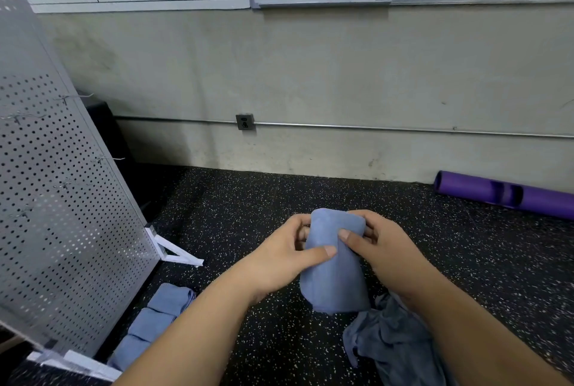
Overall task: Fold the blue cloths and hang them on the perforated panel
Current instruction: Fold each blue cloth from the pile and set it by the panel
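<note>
Left hand [279, 256] and right hand [385, 249] both pinch the blue cloth [335, 283] near its top, thumbs pressed on the front.
It hangs smooth and doubled over, held in mid-air above the speckled floor [248, 199]. A row of folded cloths [155, 320] lies at the foot of the perforated panel [62, 199] on the left, and a crumpled heap [394, 342] sits beneath the right forearm.

The middle cloth [335, 264] and the folded cloths [155, 323] near left are light blue; the crumpled pile [394, 348] near right is greyer. The floor [248, 199] is black with white speckles, the perforated panel [62, 199] silver, the far tube [503, 193] purple.
</note>
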`<state>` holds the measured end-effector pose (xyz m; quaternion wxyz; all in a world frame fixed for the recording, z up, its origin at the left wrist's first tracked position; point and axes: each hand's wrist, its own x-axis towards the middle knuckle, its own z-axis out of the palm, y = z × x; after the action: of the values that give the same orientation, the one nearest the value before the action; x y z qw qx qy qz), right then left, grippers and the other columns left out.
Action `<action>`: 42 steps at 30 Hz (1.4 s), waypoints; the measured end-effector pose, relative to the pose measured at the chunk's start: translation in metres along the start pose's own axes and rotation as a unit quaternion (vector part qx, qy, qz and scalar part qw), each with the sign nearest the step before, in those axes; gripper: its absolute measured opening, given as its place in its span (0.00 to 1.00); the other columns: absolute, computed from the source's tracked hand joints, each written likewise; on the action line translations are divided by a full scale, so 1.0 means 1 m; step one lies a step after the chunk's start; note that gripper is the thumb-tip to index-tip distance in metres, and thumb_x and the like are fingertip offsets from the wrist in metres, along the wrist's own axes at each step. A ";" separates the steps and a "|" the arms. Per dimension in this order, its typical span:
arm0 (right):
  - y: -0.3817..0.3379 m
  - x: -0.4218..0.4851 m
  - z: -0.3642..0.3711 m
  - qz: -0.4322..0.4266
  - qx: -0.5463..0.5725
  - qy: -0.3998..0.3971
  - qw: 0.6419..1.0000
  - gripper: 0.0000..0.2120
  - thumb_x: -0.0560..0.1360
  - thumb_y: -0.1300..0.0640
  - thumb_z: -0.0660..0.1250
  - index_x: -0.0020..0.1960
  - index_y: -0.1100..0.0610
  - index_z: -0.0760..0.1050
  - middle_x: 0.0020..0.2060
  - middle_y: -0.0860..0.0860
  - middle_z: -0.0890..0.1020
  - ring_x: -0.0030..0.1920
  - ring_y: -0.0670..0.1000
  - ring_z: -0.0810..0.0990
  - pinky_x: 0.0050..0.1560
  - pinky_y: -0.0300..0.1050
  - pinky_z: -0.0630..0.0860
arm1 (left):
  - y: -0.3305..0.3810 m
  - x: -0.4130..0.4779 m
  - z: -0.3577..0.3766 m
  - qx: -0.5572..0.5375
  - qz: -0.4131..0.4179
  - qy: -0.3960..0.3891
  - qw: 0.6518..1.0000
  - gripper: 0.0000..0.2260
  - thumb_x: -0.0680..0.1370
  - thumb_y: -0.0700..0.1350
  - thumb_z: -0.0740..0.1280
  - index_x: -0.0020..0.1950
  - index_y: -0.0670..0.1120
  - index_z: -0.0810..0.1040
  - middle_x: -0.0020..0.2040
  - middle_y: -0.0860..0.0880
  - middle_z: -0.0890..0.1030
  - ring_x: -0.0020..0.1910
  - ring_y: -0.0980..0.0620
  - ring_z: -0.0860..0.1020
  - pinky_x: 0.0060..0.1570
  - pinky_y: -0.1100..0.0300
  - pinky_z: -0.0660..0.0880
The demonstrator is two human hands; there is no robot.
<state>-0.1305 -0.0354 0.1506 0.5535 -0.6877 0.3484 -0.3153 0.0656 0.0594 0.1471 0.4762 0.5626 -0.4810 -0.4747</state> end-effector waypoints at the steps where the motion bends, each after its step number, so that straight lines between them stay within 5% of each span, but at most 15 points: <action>1: -0.001 -0.001 0.001 0.006 0.021 0.004 1.000 0.11 0.83 0.60 0.71 0.64 0.53 0.81 0.55 0.49 0.88 0.59 0.50 0.86 0.60 0.50 0.83 | -0.001 0.000 0.000 0.011 -0.008 -0.003 1.000 0.26 0.76 0.48 0.79 0.71 0.50 0.75 0.61 0.44 0.85 0.63 0.47 0.83 0.66 0.51 0.80; 6: 0.000 -0.001 0.006 0.036 0.059 0.043 0.997 0.08 0.83 0.57 0.70 0.62 0.54 0.82 0.52 0.50 0.89 0.55 0.51 0.88 0.57 0.54 0.85 | -0.005 0.001 0.000 0.003 -0.058 -0.030 0.998 0.28 0.73 0.49 0.81 0.70 0.54 0.76 0.59 0.43 0.84 0.60 0.47 0.85 0.64 0.46 0.82; 9: 0.003 0.001 0.011 0.030 0.087 0.070 0.993 0.09 0.83 0.57 0.71 0.62 0.55 0.80 0.51 0.49 0.90 0.55 0.51 0.88 0.53 0.46 0.85 | -0.004 0.002 0.001 -0.034 -0.064 -0.021 0.997 0.24 0.77 0.43 0.78 0.71 0.51 0.75 0.54 0.43 0.86 0.56 0.46 0.86 0.57 0.44 0.82; 11: 0.004 0.003 0.014 0.035 0.102 0.054 0.993 0.13 0.82 0.56 0.71 0.66 0.54 0.77 0.53 0.48 0.89 0.55 0.49 0.88 0.50 0.42 0.84 | -0.004 0.004 0.000 -0.073 -0.065 -0.005 0.995 0.23 0.79 0.40 0.76 0.72 0.49 0.74 0.58 0.40 0.86 0.59 0.42 0.86 0.58 0.41 0.82; 16: 0.017 0.005 0.016 0.047 -0.033 0.039 0.998 0.31 0.77 0.46 0.77 0.75 0.43 0.67 0.57 0.47 0.85 0.53 0.48 0.88 0.53 0.52 0.86 | -0.005 0.007 -0.003 -0.147 -0.059 0.050 0.986 0.22 0.80 0.36 0.74 0.73 0.45 0.74 0.60 0.40 0.86 0.60 0.40 0.86 0.59 0.40 0.83; 20: 0.022 0.003 0.021 -0.011 -0.152 0.117 0.981 0.26 0.75 0.45 0.79 0.67 0.40 0.71 0.55 0.44 0.79 0.53 0.46 0.82 0.51 0.47 0.82 | -0.007 0.009 -0.001 -0.179 -0.056 0.084 0.979 0.22 0.79 0.36 0.76 0.72 0.43 0.76 0.62 0.41 0.86 0.61 0.41 0.85 0.62 0.40 0.82; 26: 0.018 0.001 0.022 -0.022 -0.112 0.100 0.988 0.16 0.75 0.48 0.79 0.60 0.42 0.80 0.49 0.43 0.86 0.49 0.44 0.85 0.50 0.51 0.86 | -0.005 0.007 0.004 -0.240 -0.059 0.058 0.967 0.22 0.80 0.35 0.73 0.73 0.38 0.75 0.64 0.37 0.84 0.64 0.39 0.83 0.67 0.44 0.80; 29: 0.023 0.003 0.021 -0.031 -0.153 0.104 0.982 0.24 0.75 0.42 0.77 0.68 0.38 0.75 0.58 0.39 0.83 0.59 0.42 0.82 0.59 0.51 0.83 | -0.003 0.003 0.008 -0.249 -0.063 0.066 0.964 0.19 0.82 0.39 0.71 0.73 0.45 0.75 0.62 0.39 0.86 0.62 0.39 0.85 0.64 0.38 0.80; 32: 0.024 0.007 0.028 0.021 -0.069 0.052 0.996 0.34 0.78 0.41 0.75 0.79 0.42 0.65 0.63 0.42 0.83 0.61 0.43 0.84 0.62 0.48 0.82 | 0.000 -0.001 0.010 -0.257 -0.067 0.065 0.962 0.16 0.86 0.45 0.67 0.74 0.51 0.75 0.63 0.43 0.86 0.62 0.39 0.85 0.62 0.29 0.78; 35: 0.018 0.012 0.041 0.052 0.009 0.023 0.998 0.26 0.81 0.49 0.73 0.76 0.52 0.71 0.57 0.48 0.87 0.52 0.45 0.88 0.49 0.40 0.85 | -0.002 -0.002 0.006 -0.280 -0.070 0.097 0.952 0.17 0.86 0.46 0.67 0.75 0.53 0.73 0.62 0.44 0.86 0.61 0.39 0.85 0.63 0.30 0.78; 42: 0.042 0.029 0.082 0.072 -0.066 0.061 0.993 0.16 0.79 0.46 0.75 0.64 0.45 0.78 0.50 0.48 0.88 0.48 0.49 0.89 0.53 0.60 0.86 | -0.040 -0.010 -0.018 -0.221 -0.162 0.171 0.946 0.26 0.80 0.39 0.76 0.74 0.50 0.70 0.61 0.44 0.86 0.54 0.42 0.88 0.55 0.38 0.85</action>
<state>-0.0524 -0.0214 0.0951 0.5057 -0.6756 0.4500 -0.2921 0.0865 0.0743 0.1098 0.5804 0.5865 -0.1776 -0.5363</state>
